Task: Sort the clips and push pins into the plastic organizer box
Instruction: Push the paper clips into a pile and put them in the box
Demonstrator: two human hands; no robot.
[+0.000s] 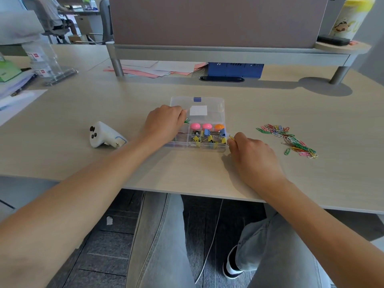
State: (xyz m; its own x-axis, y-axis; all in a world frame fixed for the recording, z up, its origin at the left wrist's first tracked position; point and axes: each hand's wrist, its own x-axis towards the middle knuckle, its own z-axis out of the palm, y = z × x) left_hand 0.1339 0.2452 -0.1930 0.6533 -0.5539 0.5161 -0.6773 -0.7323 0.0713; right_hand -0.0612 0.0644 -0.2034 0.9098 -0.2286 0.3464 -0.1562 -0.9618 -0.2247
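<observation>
A clear plastic organizer box [216,104] lies open in the middle of the desk, its lid flat behind it. Its compartments hold pink and orange round-headed push pins [206,126] and yellow and blue binder clips [208,139]. My left hand [164,123] hovers over the box's left compartments with curled fingers; green paper clips [187,121] show at its fingertips. My right hand [249,150] sits at the box's right edge and pinches a yellow paper clip [232,138]. A loose pile of coloured paper clips [291,140] lies on the desk to the right.
A white handheld device [104,135] lies left of the box. Papers [153,68] and a blue box [234,69] sit under a raised shelf [228,53] at the back. Stacked folders [12,80] and a clear stand are at far left. The desk's front edge is near my knees.
</observation>
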